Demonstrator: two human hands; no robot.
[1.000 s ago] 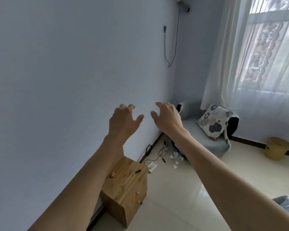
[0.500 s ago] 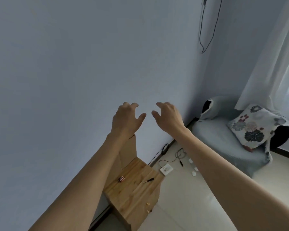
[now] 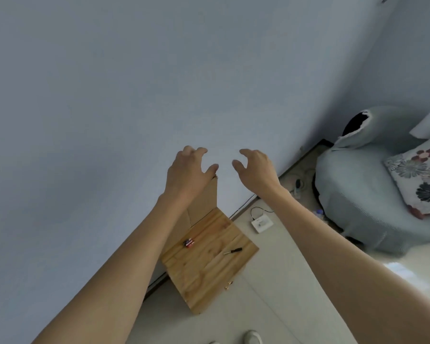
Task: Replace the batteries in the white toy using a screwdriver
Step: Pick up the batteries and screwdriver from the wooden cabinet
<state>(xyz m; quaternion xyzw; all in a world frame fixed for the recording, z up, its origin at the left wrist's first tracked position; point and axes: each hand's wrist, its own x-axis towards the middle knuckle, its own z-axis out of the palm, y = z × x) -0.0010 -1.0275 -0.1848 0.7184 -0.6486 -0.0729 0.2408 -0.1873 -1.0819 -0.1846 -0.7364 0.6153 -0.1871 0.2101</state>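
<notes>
**Left hand** [image 3: 188,170]: raised before the wall [image 3: 110,108], palm away from the camera, fingers loosely bent and spread, holding nothing. The thumb tip lies at the top corner of a cardboard sheet [image 3: 205,199]; contact cannot be told.

**Right hand** [image 3: 255,168]: at 3 o'clock of the left, a gap between them, same loose bend, holding nothing.

**Batteries** [image 3: 189,242]: small cluster, red and dark, on top of the wooden cabinet [image 3: 209,271]. At 6 o'clock of the left hand, well apart from it, just beside the left forearm.

**Screwdriver** [image 3: 233,251]: black handle, lying flat on the same top, at 4 o'clock of the batteries and apart from them. At 6 to 7 o'clock of the right hand, well apart.

**Surroundings**: the cardboard sheet stands between cabinet and wall. A small white box [image 3: 261,223] with a cord lies on the floor at 2 o'clock of the cabinet. A grey padded seat [image 3: 357,202] sits at 3 o'clock, a floral pillow [image 3: 419,180] on it.
</notes>
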